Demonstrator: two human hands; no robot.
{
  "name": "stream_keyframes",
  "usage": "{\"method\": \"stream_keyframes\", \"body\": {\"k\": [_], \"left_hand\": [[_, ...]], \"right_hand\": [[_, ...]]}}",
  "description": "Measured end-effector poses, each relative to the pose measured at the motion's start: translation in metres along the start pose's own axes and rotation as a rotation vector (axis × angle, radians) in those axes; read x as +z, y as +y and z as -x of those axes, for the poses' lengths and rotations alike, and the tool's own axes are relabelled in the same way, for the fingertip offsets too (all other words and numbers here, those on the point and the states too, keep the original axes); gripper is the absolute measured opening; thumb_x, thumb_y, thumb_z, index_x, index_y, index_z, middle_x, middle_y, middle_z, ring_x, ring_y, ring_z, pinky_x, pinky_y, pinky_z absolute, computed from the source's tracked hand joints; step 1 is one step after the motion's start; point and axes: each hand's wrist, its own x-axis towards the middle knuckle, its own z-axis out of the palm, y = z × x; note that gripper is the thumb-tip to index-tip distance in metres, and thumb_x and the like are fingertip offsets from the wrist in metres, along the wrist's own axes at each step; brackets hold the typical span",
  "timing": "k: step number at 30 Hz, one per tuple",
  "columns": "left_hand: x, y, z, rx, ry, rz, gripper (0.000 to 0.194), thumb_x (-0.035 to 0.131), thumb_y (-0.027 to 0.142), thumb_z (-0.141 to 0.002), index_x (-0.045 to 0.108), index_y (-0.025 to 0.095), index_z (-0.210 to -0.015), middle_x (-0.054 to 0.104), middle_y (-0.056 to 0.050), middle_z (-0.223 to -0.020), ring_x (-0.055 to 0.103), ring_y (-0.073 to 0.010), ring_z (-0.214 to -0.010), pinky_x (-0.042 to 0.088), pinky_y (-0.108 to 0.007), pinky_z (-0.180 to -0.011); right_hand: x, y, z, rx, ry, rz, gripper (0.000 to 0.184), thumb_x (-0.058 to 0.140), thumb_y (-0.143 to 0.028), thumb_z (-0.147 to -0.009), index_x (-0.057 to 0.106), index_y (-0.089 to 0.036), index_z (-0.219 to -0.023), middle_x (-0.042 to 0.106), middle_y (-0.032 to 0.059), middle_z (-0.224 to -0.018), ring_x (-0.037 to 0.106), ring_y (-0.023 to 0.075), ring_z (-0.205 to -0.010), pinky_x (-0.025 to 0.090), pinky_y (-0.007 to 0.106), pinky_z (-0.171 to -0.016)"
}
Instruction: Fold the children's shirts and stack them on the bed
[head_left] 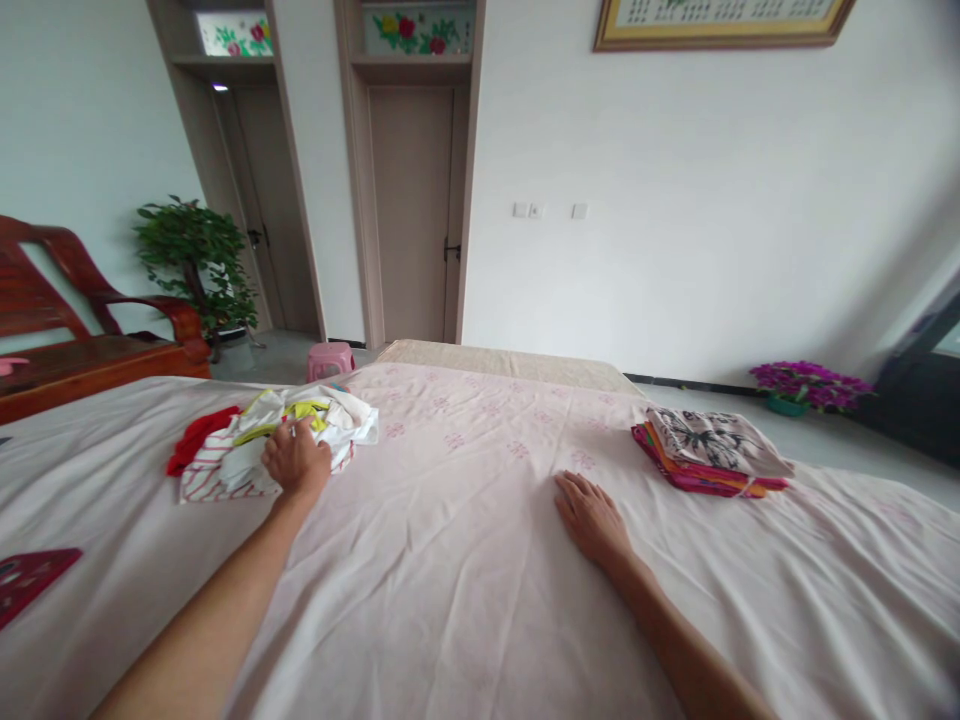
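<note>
Curling over jumbled clothes (241, 462), the left hand (298, 460) leaves its grip unreadable, the right hand (592, 515) lies flat, empty, and one tug could drag tangled layers along.

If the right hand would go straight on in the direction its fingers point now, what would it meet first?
The way looks free across the pink bedsheet; the right hand would perhaps reach the beige cover first, though depth is unclear. The folded stack lies outside that line.
</note>
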Motion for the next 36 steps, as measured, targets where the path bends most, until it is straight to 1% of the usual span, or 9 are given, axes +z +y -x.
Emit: {"method": "stream_keyframes", "body": {"k": [4, 8, 16, 18, 22, 24, 31, 33, 36], "left_hand": [[-0.011, -0.026, -0.013, 0.028, -0.031, -0.256, 0.039, 0.06, 0.026, -0.083, 0.061, 0.013, -0.12, 0.053, -0.027, -0.13, 0.042, -0.047, -0.129, 0.033, -0.061, -0.1], [-0.016, -0.026, -0.019, 0.061, -0.092, -0.281, 0.028, 0.057, 0.03, -0.088, 0.064, 0.011, -0.107, 0.063, -0.021, -0.114, 0.054, -0.0423, -0.116, 0.039, -0.054, -0.094], [0.012, 0.054, 0.023, 0.123, -0.111, -0.161, 0.035, 0.05, 0.034, -0.09, 0.059, 0.017, -0.119, 0.069, -0.012, -0.11, 0.063, -0.0279, -0.098, 0.046, -0.038, -0.082], [0.022, 0.082, 0.054, 0.204, -0.252, 0.1, 0.038, 0.053, 0.034, -0.087, 0.058, 0.02, -0.122, 0.07, -0.008, -0.112, 0.064, -0.0242, -0.098, 0.047, -0.034, -0.083], [0.034, 0.121, 0.121, 0.449, -0.844, 0.483, 0.033, 0.049, 0.04, -0.091, 0.068, 0.023, -0.112, 0.073, -0.004, -0.093, 0.066, -0.0196, -0.079, 0.048, -0.028, -0.073], [0.034, 0.124, 0.138, 0.491, -0.927, 0.516, 0.035, 0.043, 0.041, -0.095, 0.072, 0.023, -0.101, 0.074, -0.005, -0.092, 0.067, -0.02, -0.081, 0.049, -0.028, -0.075], [0.031, 0.078, 0.094, 0.485, -0.341, -0.021, 0.032, 0.045, 0.028, -0.091, 0.067, 0.02, -0.114, 0.069, -0.011, -0.118, 0.06, -0.0263, -0.114, 0.04, -0.038, -0.102], [0.032, 0.06, 0.08, 0.429, -0.299, -0.229, 0.041, 0.05, 0.03, -0.088, 0.061, 0.016, -0.126, 0.064, -0.015, -0.125, 0.057, -0.0303, -0.118, 0.039, -0.041, -0.102], [0.037, 0.041, 0.07, 0.291, -0.408, -0.378, 0.051, 0.052, 0.036, -0.086, 0.056, 0.012, -0.131, 0.065, -0.02, -0.122, 0.06, -0.0334, -0.113, 0.044, -0.042, -0.094]], "right_hand": [[0.0, 0.0, 0.0, -0.002, 0.0, 0.0, 0.049, 0.033, -0.038, -0.1, 0.051, -0.022, -0.142, 0.047, 0.0062, -0.15, 0.039, 0.0247, -0.14, 0.027, 0.042, -0.116], [0.0, 0.0, 0.0, 0.002, -0.001, -0.003, 0.048, 0.034, -0.038, -0.1, 0.052, -0.022, -0.142, 0.047, 0.0059, -0.15, 0.039, 0.0248, -0.14, 0.026, 0.042, -0.116], [-0.002, 0.001, 0.0, -0.01, 0.016, -0.024, 0.048, 0.034, -0.039, -0.099, 0.053, -0.022, -0.14, 0.049, 0.0061, -0.148, 0.04, 0.0248, -0.138, 0.029, 0.041, -0.115], [-0.003, 0.002, 0.001, -0.004, 0.01, -0.034, 0.048, 0.035, -0.039, -0.099, 0.054, -0.023, -0.14, 0.049, 0.0058, -0.148, 0.041, 0.0248, -0.138, 0.03, 0.041, -0.114], [-0.006, 0.003, 0.003, -0.006, 0.008, -0.056, 0.047, 0.036, -0.036, -0.098, 0.055, -0.023, -0.139, 0.05, 0.0056, -0.147, 0.041, 0.0241, -0.137, 0.03, 0.039, -0.114], [-0.007, 0.003, 0.004, -0.011, 0.004, -0.066, 0.046, 0.037, -0.035, -0.098, 0.055, -0.023, -0.138, 0.051, 0.0054, -0.147, 0.042, 0.0233, -0.137, 0.029, 0.038, -0.115], [-0.011, 0.002, 0.005, -0.017, 0.011, -0.088, 0.044, 0.039, -0.032, -0.096, 0.057, -0.023, -0.136, 0.052, 0.0049, -0.145, 0.045, 0.0223, -0.134, 0.031, 0.036, -0.113], [-0.012, 0.001, 0.006, -0.019, 0.014, -0.09, 0.044, 0.04, -0.032, -0.096, 0.057, -0.023, -0.136, 0.053, 0.0047, -0.145, 0.047, 0.0224, -0.132, 0.031, 0.036, -0.112], [-0.013, 0.001, 0.006, -0.014, 0.019, -0.092, 0.044, 0.039, -0.032, -0.096, 0.058, -0.024, -0.135, 0.053, 0.0046, -0.144, 0.047, 0.0227, -0.131, 0.032, 0.036, -0.112]]}}
